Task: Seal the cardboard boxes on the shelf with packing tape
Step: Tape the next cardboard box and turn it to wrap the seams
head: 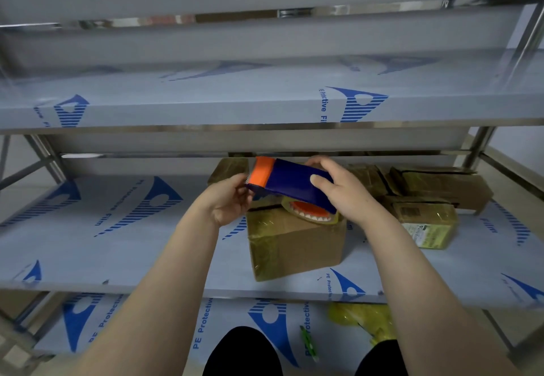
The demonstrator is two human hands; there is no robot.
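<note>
1. the right hand (344,190) grips the blue and orange tape dispenser (291,182), fingers (326,169) curled around its body.
2. the left hand (226,201) pinches the dispenser's toothed left end.
3. the dispenser is held over a cardboard box (294,246) on the middle shelf (117,246); more boxes (441,187) lie far right.

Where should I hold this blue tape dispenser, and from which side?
Grip the tape dispenser around its broad blue body, from the right and above, as the right hand does: that keeps fingers off the toothed orange end at left and the tape roll underneath free.
</note>
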